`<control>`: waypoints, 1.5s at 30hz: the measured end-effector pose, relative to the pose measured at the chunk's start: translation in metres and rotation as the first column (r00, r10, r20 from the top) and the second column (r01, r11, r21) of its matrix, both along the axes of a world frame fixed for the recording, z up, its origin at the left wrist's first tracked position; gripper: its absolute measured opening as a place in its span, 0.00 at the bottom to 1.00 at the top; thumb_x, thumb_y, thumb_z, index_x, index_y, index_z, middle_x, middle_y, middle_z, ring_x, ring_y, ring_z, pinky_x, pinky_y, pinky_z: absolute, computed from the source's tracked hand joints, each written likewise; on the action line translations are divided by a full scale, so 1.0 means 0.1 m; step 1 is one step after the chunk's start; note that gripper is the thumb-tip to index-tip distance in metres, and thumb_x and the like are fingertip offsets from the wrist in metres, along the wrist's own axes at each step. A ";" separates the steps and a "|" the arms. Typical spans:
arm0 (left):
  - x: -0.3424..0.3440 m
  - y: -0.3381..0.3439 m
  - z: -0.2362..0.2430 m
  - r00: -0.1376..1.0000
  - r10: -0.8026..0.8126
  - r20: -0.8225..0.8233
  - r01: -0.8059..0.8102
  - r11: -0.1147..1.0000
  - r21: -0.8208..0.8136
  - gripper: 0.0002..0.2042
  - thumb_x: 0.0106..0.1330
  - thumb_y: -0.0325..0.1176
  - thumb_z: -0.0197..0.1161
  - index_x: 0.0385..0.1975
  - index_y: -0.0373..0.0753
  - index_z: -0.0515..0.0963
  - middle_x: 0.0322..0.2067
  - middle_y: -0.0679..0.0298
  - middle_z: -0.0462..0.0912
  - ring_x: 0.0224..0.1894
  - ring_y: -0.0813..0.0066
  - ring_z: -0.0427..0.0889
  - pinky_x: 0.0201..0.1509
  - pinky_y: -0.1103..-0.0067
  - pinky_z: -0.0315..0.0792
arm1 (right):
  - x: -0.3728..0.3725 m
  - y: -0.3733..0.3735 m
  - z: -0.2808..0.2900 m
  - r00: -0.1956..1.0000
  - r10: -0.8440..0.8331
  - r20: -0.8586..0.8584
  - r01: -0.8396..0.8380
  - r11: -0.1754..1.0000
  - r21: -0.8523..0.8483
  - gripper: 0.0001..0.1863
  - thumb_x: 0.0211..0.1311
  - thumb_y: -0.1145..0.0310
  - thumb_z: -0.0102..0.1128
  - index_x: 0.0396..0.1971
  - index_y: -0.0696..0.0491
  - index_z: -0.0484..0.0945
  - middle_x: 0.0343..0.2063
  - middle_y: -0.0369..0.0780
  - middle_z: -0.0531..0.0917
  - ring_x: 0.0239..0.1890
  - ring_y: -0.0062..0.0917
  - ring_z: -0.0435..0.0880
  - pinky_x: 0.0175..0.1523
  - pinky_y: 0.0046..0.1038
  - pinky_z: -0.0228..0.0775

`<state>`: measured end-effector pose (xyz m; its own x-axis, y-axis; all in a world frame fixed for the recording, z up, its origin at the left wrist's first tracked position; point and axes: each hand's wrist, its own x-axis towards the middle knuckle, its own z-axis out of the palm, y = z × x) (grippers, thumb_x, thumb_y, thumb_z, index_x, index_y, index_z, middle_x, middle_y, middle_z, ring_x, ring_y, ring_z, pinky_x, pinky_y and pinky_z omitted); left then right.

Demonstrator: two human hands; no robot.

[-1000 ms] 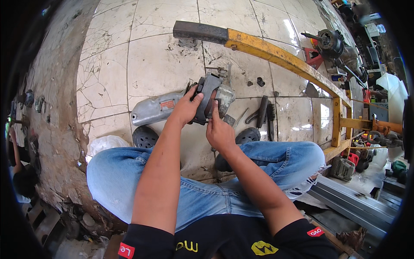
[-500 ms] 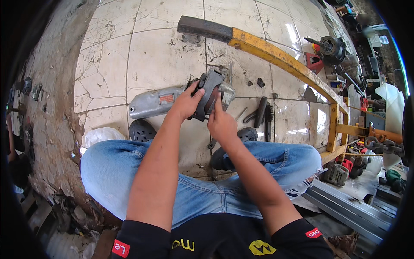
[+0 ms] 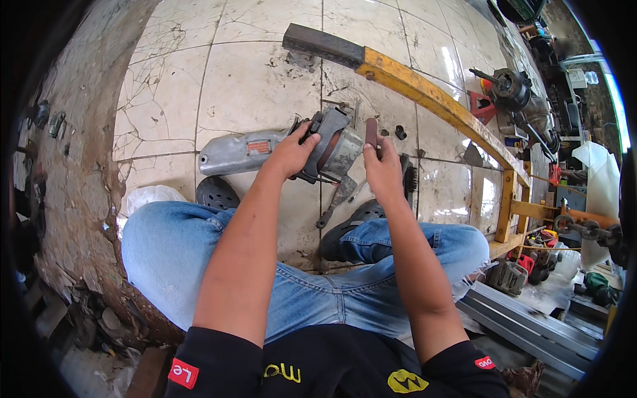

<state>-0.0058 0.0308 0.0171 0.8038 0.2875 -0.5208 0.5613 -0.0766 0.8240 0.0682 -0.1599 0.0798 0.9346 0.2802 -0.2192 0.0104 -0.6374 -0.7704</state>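
A long grey cast-metal machine part (image 3: 229, 156) with a red label lies on the tiles, its right end a dark grey bracket-like piece with a curved reddish-brown band (image 3: 328, 151) inside. My left hand (image 3: 295, 151) is closed around that bracketed end, thumb on top and fingers partly hidden behind it. To the right of the part, my right hand (image 3: 385, 171) pinches a flat reddish-brown strip (image 3: 371, 130), which stands up from the fingertips. The strip is apart from the metal part. Its exact kind cannot be made out.
A spanner-like tool (image 3: 335, 204) lies below the part. Beside my right hand is a wire brush (image 3: 411, 176), partly hidden. A yellow steel beam (image 3: 424, 86) arches over the floor from upper middle to right. Small dark bits (image 3: 400, 132) lie beyond my hand.
My right hand has moved right, away from the curved band, and the strip now shows plainly in its fingers. My left hand keeps its hold on the metal part.
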 end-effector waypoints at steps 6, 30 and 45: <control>0.03 -0.05 0.01 0.999 0.003 0.034 -0.004 1.000 0.011 0.29 0.71 0.53 0.54 0.70 0.52 0.63 0.58 0.47 0.76 0.59 0.52 0.76 0.61 0.70 0.69 | -0.24 0.20 -0.29 0.969 0.162 0.185 -0.125 0.972 -0.201 0.27 0.65 0.58 0.55 0.61 0.56 0.68 0.34 0.54 0.84 0.37 0.50 0.84 0.42 0.45 0.74; 0.01 -0.06 0.03 1.000 -0.016 0.014 0.016 1.000 0.004 0.29 0.72 0.52 0.52 0.70 0.48 0.61 0.61 0.47 0.73 0.63 0.50 0.73 0.65 0.69 0.66 | -0.39 0.31 -0.20 0.905 0.423 0.032 -0.333 0.756 -0.564 0.54 0.50 0.70 0.60 0.73 0.59 0.36 0.23 0.54 0.83 0.24 0.50 0.83 0.32 0.46 0.76; 0.00 -0.05 0.01 1.000 -0.008 0.023 0.008 1.000 0.002 0.30 0.72 0.53 0.53 0.70 0.48 0.61 0.62 0.46 0.72 0.64 0.50 0.72 0.66 0.69 0.65 | -0.48 0.28 -0.28 0.921 0.384 0.062 -0.320 0.839 -0.439 0.54 0.50 0.71 0.57 0.73 0.56 0.34 0.23 0.57 0.83 0.25 0.55 0.82 0.33 0.51 0.74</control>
<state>-0.0054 0.0260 0.0184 0.8178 0.2825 -0.5015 0.5416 -0.0828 0.8365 0.0198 -0.1319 0.0516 0.8196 0.5096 -0.2619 0.3835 -0.8276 -0.4099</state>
